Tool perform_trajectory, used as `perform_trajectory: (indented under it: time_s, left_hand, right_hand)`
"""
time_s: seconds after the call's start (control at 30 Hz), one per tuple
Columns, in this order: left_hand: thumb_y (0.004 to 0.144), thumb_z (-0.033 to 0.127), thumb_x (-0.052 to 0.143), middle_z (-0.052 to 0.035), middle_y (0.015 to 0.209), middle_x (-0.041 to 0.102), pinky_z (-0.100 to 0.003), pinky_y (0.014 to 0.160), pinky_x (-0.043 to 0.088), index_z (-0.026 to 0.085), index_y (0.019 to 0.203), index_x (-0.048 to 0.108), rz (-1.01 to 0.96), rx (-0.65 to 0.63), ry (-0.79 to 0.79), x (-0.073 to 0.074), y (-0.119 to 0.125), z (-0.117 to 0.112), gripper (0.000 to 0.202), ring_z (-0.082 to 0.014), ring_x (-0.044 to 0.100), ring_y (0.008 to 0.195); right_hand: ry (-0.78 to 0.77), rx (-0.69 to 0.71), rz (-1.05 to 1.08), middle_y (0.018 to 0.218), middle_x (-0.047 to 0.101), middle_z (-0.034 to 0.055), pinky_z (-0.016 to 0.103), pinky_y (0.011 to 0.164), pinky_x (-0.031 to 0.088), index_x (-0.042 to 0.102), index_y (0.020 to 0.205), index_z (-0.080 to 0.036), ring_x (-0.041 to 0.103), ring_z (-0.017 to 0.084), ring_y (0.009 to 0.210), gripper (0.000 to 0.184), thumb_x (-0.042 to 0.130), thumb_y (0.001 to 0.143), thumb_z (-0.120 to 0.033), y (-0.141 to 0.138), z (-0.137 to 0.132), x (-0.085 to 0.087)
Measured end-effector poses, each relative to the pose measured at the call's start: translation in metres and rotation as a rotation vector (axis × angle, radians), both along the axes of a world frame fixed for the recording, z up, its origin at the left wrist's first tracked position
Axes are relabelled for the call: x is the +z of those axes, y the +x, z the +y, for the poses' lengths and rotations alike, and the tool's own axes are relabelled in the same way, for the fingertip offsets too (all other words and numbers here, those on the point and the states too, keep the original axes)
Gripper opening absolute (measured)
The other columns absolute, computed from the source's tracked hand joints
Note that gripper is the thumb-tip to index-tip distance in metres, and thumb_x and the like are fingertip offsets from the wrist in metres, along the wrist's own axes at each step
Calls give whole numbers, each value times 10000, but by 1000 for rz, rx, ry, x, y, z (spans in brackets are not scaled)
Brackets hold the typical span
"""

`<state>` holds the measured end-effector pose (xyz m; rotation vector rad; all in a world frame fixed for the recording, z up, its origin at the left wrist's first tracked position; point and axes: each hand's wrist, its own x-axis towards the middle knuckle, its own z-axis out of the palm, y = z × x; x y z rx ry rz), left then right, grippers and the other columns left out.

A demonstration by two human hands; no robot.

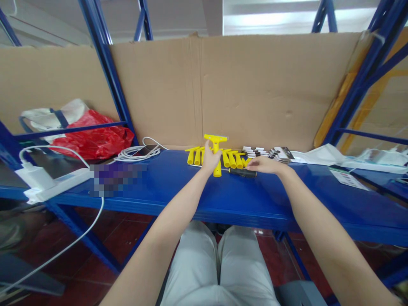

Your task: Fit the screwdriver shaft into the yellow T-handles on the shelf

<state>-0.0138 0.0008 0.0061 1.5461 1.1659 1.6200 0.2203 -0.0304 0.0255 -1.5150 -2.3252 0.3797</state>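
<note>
My left hand point(209, 160) is closed around the handle of a yellow T-shaped scraper point(216, 146) and holds it upright above the blue shelf point(223, 199). Behind it lies a row of several more yellow scrapers point(231, 158). My right hand point(265, 164) rests on the shelf with fingers curled, its fingertips by the yellow scrapers and just above a black-handled screwdriver point(244, 173). Whether it grips anything is unclear. A small stack of black-and-white blade packs point(267, 152) lies just beyond the right hand.
A cardboard sheet point(223, 89) backs the shelf. A coiled white cable point(137, 152), a white power strip with charger point(47, 180) and a red bag point(95, 140) are to the left. White packets and papers point(334, 157) lie to the right. Blue rack posts point(108, 68) stand alongside.
</note>
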Motion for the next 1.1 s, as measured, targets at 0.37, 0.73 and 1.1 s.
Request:
perform_trajectory:
  time_s: [0.37,0.73,1.1]
  left_hand:
    - [701,151,548,86,512,511,-203,418,355,236,1210,462,-325,-203,-215,22,-5,-24,523,-101,439,343]
    - [681,256,486,42,431,421,-207,321,290,207,752,454,-619,-353,-447,38,-19,-9,92,-99,344,296]
    - [643,207,480,28,372,399,-235,353,303,206,645,491,-465,-301,-472,28,-28,-6,11,-116,324,300]
  right_hand:
    - [7,-8,-234,1206,698,95,315,942,473,703,1197,-170,647,270,1091,428,646,780,-248,-35,-13,-7]
    - [503,-288,-363,1170,660,140,502,971,368,665,1081,-182,538,319,1140,321,545,785,-157,-43,-28,1]
    - [975,-391,-102,1075,622,96,608,1056,205,689,1105,-272,468,297,1152,456,475,728,-131,-5,-17,4]
